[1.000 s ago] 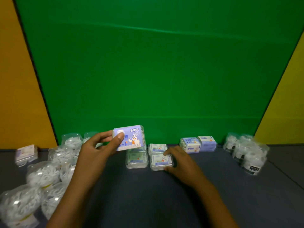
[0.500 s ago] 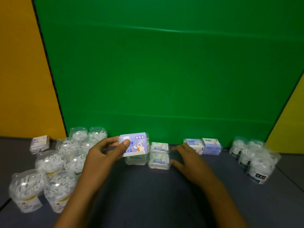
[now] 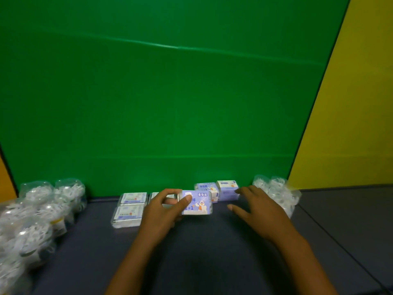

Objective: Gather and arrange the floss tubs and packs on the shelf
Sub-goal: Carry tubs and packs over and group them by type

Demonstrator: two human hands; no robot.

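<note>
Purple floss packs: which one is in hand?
The cartoon-fronted purple pack, gripped by the left hand. The other two sit at the green wall.

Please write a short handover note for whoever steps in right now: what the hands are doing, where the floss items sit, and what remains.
Left hand pinches a purple floss pack just above the shelf.
Right hand open, hovering near two purple packs by the green backdrop.
Flat white packs are grouped left of centre; clear tubs cluster far left and far right.
Left: set the held pack beside the purple pair, then tidy the tubs.
</note>
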